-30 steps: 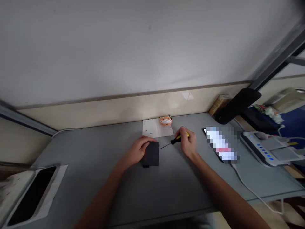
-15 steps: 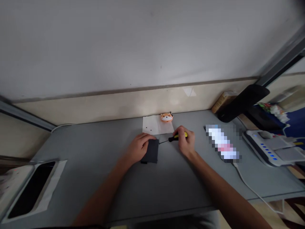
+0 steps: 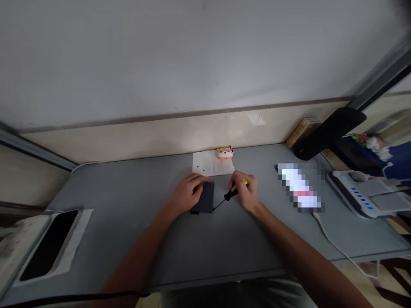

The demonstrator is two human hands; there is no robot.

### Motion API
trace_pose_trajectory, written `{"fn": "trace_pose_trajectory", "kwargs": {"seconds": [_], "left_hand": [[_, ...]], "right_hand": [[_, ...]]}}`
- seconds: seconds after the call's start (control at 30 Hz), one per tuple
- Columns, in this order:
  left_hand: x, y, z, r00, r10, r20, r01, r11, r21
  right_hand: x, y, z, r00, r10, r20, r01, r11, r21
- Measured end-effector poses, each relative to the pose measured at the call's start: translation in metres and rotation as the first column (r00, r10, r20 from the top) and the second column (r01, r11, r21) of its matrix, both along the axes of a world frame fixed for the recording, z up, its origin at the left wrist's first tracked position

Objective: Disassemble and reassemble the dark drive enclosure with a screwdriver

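Observation:
A small flat black box (image 3: pixel 205 198) lies on the grey table (image 3: pixel 128 205) in front of me. My left hand (image 3: pixel 188 193) rests on its left side, fingers curled over its top edge, holding it down. My right hand (image 3: pixel 245 192) is closed round a screwdriver (image 3: pixel 231 191) with a yellow and black handle. The thin shaft slants down to the left and its tip meets the box's lower right corner.
A white paper (image 3: pixel 212 163) with two tiny dark specks lies behind the box, an orange animal figure (image 3: pixel 224 152) at its far edge. A phone (image 3: pixel 300 187) with a cable lies right, a white device (image 3: pixel 366 194) beyond. A black lamp head (image 3: pixel 327 132) hangs back right; a black-lined tray (image 3: pixel 48 244) sits left.
My right hand has swung the screwdriver from level to slanting down, bringing its tip from the box's upper right to its lower right corner. The left hand stays on the box.

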State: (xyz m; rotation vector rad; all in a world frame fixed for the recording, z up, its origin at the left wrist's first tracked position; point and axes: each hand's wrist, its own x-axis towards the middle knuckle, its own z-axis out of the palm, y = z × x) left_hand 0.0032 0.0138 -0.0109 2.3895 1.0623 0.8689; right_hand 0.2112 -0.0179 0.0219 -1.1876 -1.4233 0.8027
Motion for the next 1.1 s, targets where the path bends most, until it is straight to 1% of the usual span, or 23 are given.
{"fn": "trace_pose_trajectory", "kwargs": {"seconds": [0.1, 0.17, 0.23, 0.3, 0.37, 0.47, 0.57, 0.6, 0.67, 0.73, 0.8, 0.87, 0.93, 1.1], "left_hand": [[0.001, -0.005, 0.008, 1.000, -0.008, 0.005, 0.007, 0.999, 0.045], [0.003, -0.011, 0.013, 0.998, -0.059, -0.014, 0.060, 0.998, 0.035], [0.006, -0.016, 0.017, 0.990, -0.132, -0.049, 0.132, 0.991, -0.005], [0.011, -0.020, 0.016, 0.981, -0.178, -0.078, 0.176, 0.984, -0.033], [0.015, -0.021, 0.011, 0.983, -0.169, -0.073, 0.168, 0.985, -0.024], [0.018, -0.018, 0.002, 0.991, -0.132, -0.009, 0.132, 0.991, 0.004], [0.010, -0.007, -0.003, 0.995, -0.081, 0.061, 0.078, 0.996, 0.040], [0.006, -0.001, -0.003, 0.997, -0.054, 0.061, 0.052, 0.998, 0.035], [-0.003, 0.013, -0.003, 0.997, 0.056, 0.053, -0.059, 0.997, 0.048], [-0.010, 0.028, -0.002, 0.987, 0.162, 0.006, -0.162, 0.984, 0.076], [-0.013, 0.039, -0.001, 0.976, 0.206, -0.070, -0.199, 0.976, 0.091], [-0.013, 0.044, -0.001, 0.961, 0.240, -0.134, -0.227, 0.968, 0.103], [-0.014, 0.044, -0.001, 0.950, 0.266, -0.163, -0.253, 0.963, 0.095], [-0.029, 0.037, -0.005, 0.942, 0.309, -0.129, -0.307, 0.951, 0.036]], "right_hand": [[0.004, 0.002, 0.001, 0.999, -0.042, -0.023, 0.042, 0.999, -0.004], [0.007, 0.003, 0.002, 0.996, -0.086, -0.039, 0.086, 0.996, 0.005], [0.011, 0.005, 0.003, 0.988, -0.145, -0.060, 0.147, 0.989, 0.018], [0.014, 0.008, 0.004, 0.974, -0.209, -0.088, 0.212, 0.977, 0.021], [0.016, 0.011, 0.003, 0.960, -0.254, -0.116, 0.257, 0.967, 0.006], [0.018, 0.015, 0.002, 0.937, -0.298, -0.184, 0.293, 0.955, -0.053], [0.022, 0.020, 0.002, 0.891, -0.363, -0.271, 0.342, 0.931, -0.124], [0.024, 0.021, 0.003, 0.873, -0.388, -0.295, 0.359, 0.921, -0.149], [0.028, 0.024, 0.003, 0.835, -0.440, -0.331, 0.391, 0.897, -0.206], [0.031, 0.027, 0.003, 0.796, -0.489, -0.357, 0.415, 0.870, -0.265], [0.032, 0.030, 0.003, 0.774, -0.516, -0.366, 0.424, 0.853, -0.305], [0.031, 0.031, 0.003, 0.777, -0.519, -0.356, 0.421, 0.849, -0.319], [0.030, 0.031, 0.002, 0.790, -0.512, -0.338, 0.419, 0.853, -0.312], [0.030, 0.028, 0.000, 0.817, -0.487, -0.307, 0.424, 0.870, -0.251]]}}
